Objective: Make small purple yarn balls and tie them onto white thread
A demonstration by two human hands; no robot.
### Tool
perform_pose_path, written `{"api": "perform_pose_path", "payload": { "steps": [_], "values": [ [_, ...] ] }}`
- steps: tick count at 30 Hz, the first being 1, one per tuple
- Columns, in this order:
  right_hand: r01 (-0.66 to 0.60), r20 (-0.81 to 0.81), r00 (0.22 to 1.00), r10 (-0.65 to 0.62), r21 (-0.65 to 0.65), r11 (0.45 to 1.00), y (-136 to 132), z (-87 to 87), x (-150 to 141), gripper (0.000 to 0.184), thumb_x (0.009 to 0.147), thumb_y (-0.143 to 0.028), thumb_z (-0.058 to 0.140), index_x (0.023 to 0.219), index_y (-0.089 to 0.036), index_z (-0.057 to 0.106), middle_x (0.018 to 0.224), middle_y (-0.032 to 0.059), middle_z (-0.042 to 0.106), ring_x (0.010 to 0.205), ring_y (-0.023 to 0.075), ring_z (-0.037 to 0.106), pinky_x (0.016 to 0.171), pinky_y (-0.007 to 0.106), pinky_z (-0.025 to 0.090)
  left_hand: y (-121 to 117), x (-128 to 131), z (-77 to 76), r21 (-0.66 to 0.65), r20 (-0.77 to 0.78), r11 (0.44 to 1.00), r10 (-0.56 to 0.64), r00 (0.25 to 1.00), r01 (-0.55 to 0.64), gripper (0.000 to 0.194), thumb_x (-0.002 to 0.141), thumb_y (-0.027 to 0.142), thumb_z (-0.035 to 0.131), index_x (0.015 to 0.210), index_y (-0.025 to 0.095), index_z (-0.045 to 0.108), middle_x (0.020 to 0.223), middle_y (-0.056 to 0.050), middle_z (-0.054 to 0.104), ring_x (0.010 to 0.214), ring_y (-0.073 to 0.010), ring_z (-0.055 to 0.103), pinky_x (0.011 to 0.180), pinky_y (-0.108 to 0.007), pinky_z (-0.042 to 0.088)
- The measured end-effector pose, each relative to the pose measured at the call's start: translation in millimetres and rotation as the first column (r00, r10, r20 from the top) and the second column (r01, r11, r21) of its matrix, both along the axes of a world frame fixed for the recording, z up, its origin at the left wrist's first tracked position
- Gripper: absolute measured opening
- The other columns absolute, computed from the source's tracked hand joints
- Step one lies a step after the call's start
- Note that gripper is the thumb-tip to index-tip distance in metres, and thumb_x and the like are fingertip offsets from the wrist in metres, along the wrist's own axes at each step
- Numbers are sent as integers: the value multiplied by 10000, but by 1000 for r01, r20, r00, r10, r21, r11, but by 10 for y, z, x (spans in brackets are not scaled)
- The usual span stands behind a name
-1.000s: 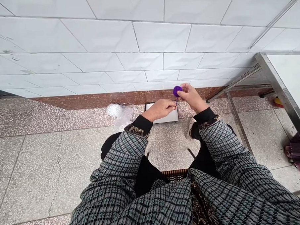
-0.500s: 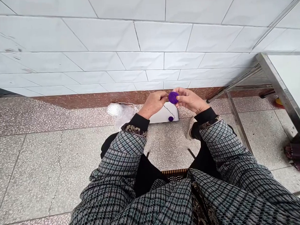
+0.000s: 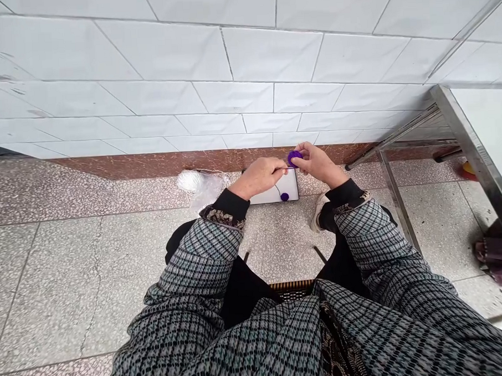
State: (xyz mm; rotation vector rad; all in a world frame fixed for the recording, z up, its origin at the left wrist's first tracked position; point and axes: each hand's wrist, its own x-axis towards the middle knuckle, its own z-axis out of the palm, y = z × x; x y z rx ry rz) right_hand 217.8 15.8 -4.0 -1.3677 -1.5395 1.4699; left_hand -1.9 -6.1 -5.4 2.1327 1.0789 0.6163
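A purple ball of yarn [image 3: 293, 159] is pinched between the thumb and fingers of my right hand [image 3: 316, 164]. Just left of it, my left hand [image 3: 262, 175] is closed, its fingertips gripping a strand of yarn [image 3: 290, 167] that runs to the ball. Below both hands, a shallow white box [image 3: 272, 195] with a dark edge lies on the floor. In it rests a smaller purple yarn ball [image 3: 284, 197], with a thin dark strand leading up toward my left hand. My left hand partly covers the box.
White yarn [image 3: 190, 181] in a clear plastic bag [image 3: 209, 191] lies on the floor left of the box. A tiled wall [image 3: 237, 55] rises ahead. At the right stands a metal-framed table [image 3: 478, 156]. My shoe [image 3: 320, 212] is right of the box.
My left hand has moved slightly right, and its fingers are now close against the yarn ball. The ball has turned and shifted a little up and right in my right hand.
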Motion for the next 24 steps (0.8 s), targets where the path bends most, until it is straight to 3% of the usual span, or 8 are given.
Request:
{"api": "perform_pose_path", "payload": {
  "steps": [3,7,12,18,24],
  "values": [
    [-104,11,994,105,-57,993,-46,68,12,225,906,-137,824,948,-216,618,742,-22,656,571,102,562,490,211,473,35,-80,28,20,42,996,90,995,-91,196,954,182,601,895,211,786,985,-79,821,927,-217,732,885,-352,544],
    [-286,-100,957,274,-129,950,-98,199,22,185,882,-190,880,971,-198,718,811,5,703,647,107,600,543,207,530,54,-98,44,12,96,991,133,986,-134,171,930,146,617,868,203,765,966,-68,804,918,-204,717,922,-359,558],
    [-336,-364,895,258,-168,927,-117,282,50,413,790,-360,951,1073,-185,707,894,-9,694,645,78,583,607,221,553,59,-41,53,-37,151,976,216,965,-213,161,964,161,609,895,181,754,926,-47,789,900,-198,704,895,-339,565],
    [-155,-422,902,86,-131,979,-99,264,11,454,786,-305,916,1101,-224,600,931,-18,649,734,108,648,716,273,590,28,137,-39,-95,166,974,220,961,-207,200,992,169,595,858,169,743,841,-33,771,853,-195,699,828,-310,528],
    [107,-245,964,-98,20,994,-36,101,-56,356,835,-202,823,1043,-239,536,901,-36,621,695,89,587,673,239,562,-57,240,-84,-67,60,997,28,998,-24,201,971,141,598,828,182,733,835,-36,762,802,-190,686,793,-323,507]
  ]
}}
